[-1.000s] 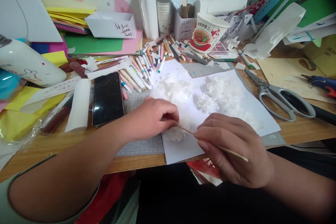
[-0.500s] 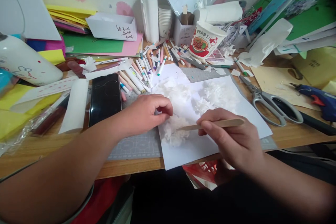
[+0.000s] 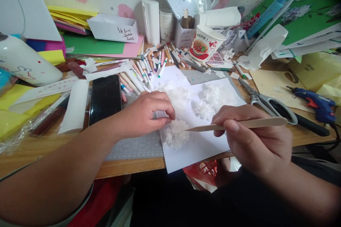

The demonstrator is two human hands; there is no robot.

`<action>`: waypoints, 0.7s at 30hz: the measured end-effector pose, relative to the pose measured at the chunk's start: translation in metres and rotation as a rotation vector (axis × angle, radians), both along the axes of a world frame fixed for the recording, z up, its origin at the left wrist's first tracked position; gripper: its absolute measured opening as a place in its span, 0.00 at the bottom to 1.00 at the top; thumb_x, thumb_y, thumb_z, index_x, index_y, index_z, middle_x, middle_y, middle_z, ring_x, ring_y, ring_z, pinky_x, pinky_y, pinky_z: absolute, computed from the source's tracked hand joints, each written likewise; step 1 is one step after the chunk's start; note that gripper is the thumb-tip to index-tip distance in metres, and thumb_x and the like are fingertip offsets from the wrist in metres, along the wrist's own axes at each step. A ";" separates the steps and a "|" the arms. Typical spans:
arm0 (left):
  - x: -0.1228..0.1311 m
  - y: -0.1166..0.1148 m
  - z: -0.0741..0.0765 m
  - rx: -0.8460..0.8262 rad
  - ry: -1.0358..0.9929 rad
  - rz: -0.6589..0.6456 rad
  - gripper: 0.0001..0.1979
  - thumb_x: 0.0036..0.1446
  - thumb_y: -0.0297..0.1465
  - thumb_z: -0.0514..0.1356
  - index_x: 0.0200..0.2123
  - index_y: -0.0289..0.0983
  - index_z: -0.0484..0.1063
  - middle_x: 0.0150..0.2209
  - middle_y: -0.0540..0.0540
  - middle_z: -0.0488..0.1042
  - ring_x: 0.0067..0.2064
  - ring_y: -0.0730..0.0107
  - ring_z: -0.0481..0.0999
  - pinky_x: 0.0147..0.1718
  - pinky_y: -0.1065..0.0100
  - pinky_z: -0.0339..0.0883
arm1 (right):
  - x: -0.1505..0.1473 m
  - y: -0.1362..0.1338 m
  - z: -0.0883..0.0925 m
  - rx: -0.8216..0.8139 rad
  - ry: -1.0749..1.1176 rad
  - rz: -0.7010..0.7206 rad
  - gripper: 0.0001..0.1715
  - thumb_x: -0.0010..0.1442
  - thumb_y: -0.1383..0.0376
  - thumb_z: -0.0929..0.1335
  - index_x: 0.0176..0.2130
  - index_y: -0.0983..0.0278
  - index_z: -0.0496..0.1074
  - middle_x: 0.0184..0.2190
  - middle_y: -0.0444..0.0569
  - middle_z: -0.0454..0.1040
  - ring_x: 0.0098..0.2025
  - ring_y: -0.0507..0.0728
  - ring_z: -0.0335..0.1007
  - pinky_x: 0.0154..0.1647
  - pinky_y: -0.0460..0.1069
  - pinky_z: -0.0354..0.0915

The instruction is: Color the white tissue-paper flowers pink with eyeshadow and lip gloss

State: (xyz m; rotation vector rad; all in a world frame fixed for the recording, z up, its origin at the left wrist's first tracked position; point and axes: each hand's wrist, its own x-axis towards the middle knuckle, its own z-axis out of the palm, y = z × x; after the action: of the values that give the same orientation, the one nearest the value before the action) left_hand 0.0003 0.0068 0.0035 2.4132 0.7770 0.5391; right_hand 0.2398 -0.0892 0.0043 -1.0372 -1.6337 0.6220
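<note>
My right hand [image 3: 253, 138] grips a flat wooden craft stick [image 3: 239, 124] between thumb and fingers. The stick's left tip is at the right edge of a ruffled white tissue-paper flower [image 3: 177, 136]. My left hand [image 3: 150, 113] is closed in a pinch at the top of this flower; what exactly lies between its fingertips is partly hidden. Behind are more white ruffled clumps [image 3: 215, 94], some near my left fingers [image 3: 176, 95]. They all rest on white paper sheets [image 3: 202, 149] over a grey cutting mat [image 3: 138, 149].
Right of the paper lie large scissors [image 3: 266, 101] and a blue glue gun [image 3: 317, 101]. A black phone [image 3: 105, 97] is beside my left forearm. Several markers [image 3: 144, 74] are piled behind, near a printed paper cup [image 3: 205, 44]. A white bottle [image 3: 29, 60] stands at far left.
My right hand has moved right and slightly nearer with the stick, drawing its tip to the flower's edge. My left hand stays at the flower, its position nearly the same.
</note>
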 end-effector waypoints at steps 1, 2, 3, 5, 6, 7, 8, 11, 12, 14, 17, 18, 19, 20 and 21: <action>-0.001 0.001 -0.002 0.031 0.014 0.040 0.07 0.58 0.26 0.59 0.32 0.39 0.77 0.35 0.49 0.75 0.41 0.66 0.75 0.43 0.63 0.63 | 0.002 -0.001 -0.001 0.007 0.005 -0.020 0.09 0.65 0.64 0.67 0.33 0.58 0.75 0.27 0.46 0.75 0.26 0.55 0.72 0.29 0.53 0.69; -0.001 0.002 -0.005 0.069 0.024 0.091 0.07 0.59 0.26 0.58 0.34 0.39 0.76 0.37 0.48 0.75 0.42 0.63 0.74 0.44 0.60 0.62 | 0.005 -0.001 -0.002 0.009 -0.006 -0.032 0.08 0.65 0.64 0.67 0.34 0.58 0.75 0.27 0.46 0.75 0.27 0.56 0.72 0.30 0.53 0.69; -0.001 0.002 -0.008 0.110 0.036 0.150 0.07 0.60 0.26 0.57 0.37 0.38 0.76 0.38 0.46 0.75 0.44 0.60 0.73 0.45 0.56 0.60 | 0.008 0.000 -0.003 0.008 -0.022 -0.040 0.08 0.65 0.64 0.67 0.35 0.58 0.75 0.27 0.46 0.75 0.27 0.56 0.72 0.29 0.52 0.68; 0.001 0.004 -0.014 0.174 0.075 0.222 0.07 0.61 0.27 0.57 0.38 0.38 0.76 0.40 0.44 0.75 0.47 0.55 0.72 0.46 0.50 0.55 | 0.014 0.003 -0.004 0.001 -0.044 -0.053 0.07 0.65 0.66 0.67 0.37 0.57 0.75 0.28 0.46 0.75 0.28 0.56 0.73 0.28 0.51 0.67; 0.003 0.004 -0.016 0.195 0.097 0.222 0.06 0.60 0.27 0.59 0.38 0.39 0.76 0.40 0.45 0.75 0.47 0.55 0.71 0.46 0.50 0.53 | 0.017 0.005 -0.004 0.007 -0.044 -0.065 0.07 0.65 0.67 0.67 0.38 0.57 0.75 0.28 0.46 0.75 0.28 0.55 0.72 0.28 0.50 0.67; 0.006 0.004 -0.018 0.209 0.124 0.210 0.05 0.59 0.28 0.62 0.38 0.40 0.77 0.41 0.45 0.75 0.47 0.55 0.71 0.45 0.50 0.52 | 0.019 0.006 -0.004 0.020 -0.042 -0.078 0.07 0.66 0.67 0.66 0.38 0.57 0.75 0.28 0.46 0.75 0.28 0.55 0.72 0.27 0.50 0.67; 0.009 0.004 -0.020 0.218 0.149 0.197 0.05 0.58 0.29 0.64 0.39 0.41 0.77 0.41 0.46 0.75 0.47 0.55 0.70 0.45 0.51 0.51 | 0.021 0.007 -0.003 0.034 -0.047 -0.091 0.08 0.66 0.67 0.66 0.39 0.57 0.75 0.28 0.45 0.75 0.27 0.54 0.71 0.27 0.50 0.67; 0.018 0.003 -0.023 0.223 0.219 0.185 0.13 0.55 0.30 0.68 0.45 0.44 0.77 0.44 0.47 0.75 0.49 0.55 0.69 0.45 0.52 0.50 | 0.023 0.007 -0.001 0.055 -0.117 -0.098 0.07 0.66 0.67 0.66 0.38 0.58 0.74 0.27 0.44 0.74 0.26 0.52 0.71 0.26 0.48 0.66; 0.020 0.004 -0.024 0.218 0.238 0.190 0.15 0.54 0.30 0.69 0.46 0.44 0.77 0.45 0.46 0.75 0.49 0.54 0.68 0.45 0.53 0.50 | 0.024 0.006 -0.002 0.058 -0.136 -0.095 0.07 0.66 0.67 0.66 0.38 0.58 0.74 0.27 0.44 0.74 0.26 0.52 0.71 0.25 0.47 0.66; 0.024 0.007 -0.025 0.201 0.265 0.200 0.15 0.55 0.30 0.68 0.46 0.44 0.77 0.45 0.46 0.75 0.49 0.55 0.68 0.44 0.53 0.49 | 0.024 0.004 -0.004 0.056 -0.148 -0.085 0.07 0.66 0.67 0.66 0.37 0.59 0.74 0.27 0.43 0.74 0.26 0.51 0.71 0.25 0.47 0.65; 0.029 0.011 -0.027 0.168 0.270 0.223 0.04 0.56 0.29 0.67 0.37 0.42 0.78 0.42 0.47 0.74 0.48 0.56 0.67 0.45 0.52 0.49 | 0.024 -0.001 -0.008 0.045 -0.091 -0.059 0.06 0.66 0.68 0.66 0.38 0.59 0.74 0.29 0.44 0.75 0.29 0.52 0.72 0.29 0.47 0.66; 0.030 0.012 -0.027 0.154 0.264 0.234 0.02 0.56 0.28 0.67 0.33 0.41 0.78 0.42 0.48 0.74 0.48 0.56 0.67 0.46 0.52 0.48 | 0.023 -0.003 -0.009 0.038 -0.069 -0.035 0.07 0.66 0.68 0.66 0.38 0.59 0.74 0.29 0.44 0.75 0.29 0.52 0.72 0.29 0.48 0.67; 0.031 0.013 -0.026 0.137 0.254 0.245 0.03 0.56 0.27 0.66 0.30 0.41 0.77 0.41 0.49 0.74 0.48 0.57 0.67 0.46 0.52 0.48 | 0.021 -0.005 -0.009 0.031 -0.062 0.000 0.07 0.66 0.69 0.66 0.38 0.59 0.74 0.29 0.44 0.75 0.29 0.52 0.72 0.29 0.48 0.67; 0.032 0.013 -0.025 0.119 0.242 0.256 0.04 0.55 0.27 0.66 0.29 0.41 0.77 0.40 0.50 0.74 0.48 0.58 0.67 0.47 0.52 0.48 | 0.019 -0.006 -0.008 0.034 -0.068 0.046 0.07 0.66 0.70 0.65 0.39 0.60 0.73 0.29 0.45 0.74 0.30 0.53 0.72 0.29 0.49 0.67; 0.032 0.013 -0.023 0.100 0.228 0.265 0.05 0.55 0.26 0.66 0.28 0.40 0.77 0.40 0.50 0.74 0.48 0.58 0.67 0.47 0.51 0.48 | 0.016 -0.008 -0.007 0.046 -0.092 0.102 0.08 0.65 0.71 0.65 0.39 0.60 0.73 0.28 0.45 0.74 0.30 0.54 0.72 0.29 0.49 0.67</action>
State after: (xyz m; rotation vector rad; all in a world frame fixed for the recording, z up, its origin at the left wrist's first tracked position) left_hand 0.0320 0.0194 -0.0200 2.5082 1.2047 0.4150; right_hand 0.2558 -0.0968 -0.0029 -0.9662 -1.7819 0.6085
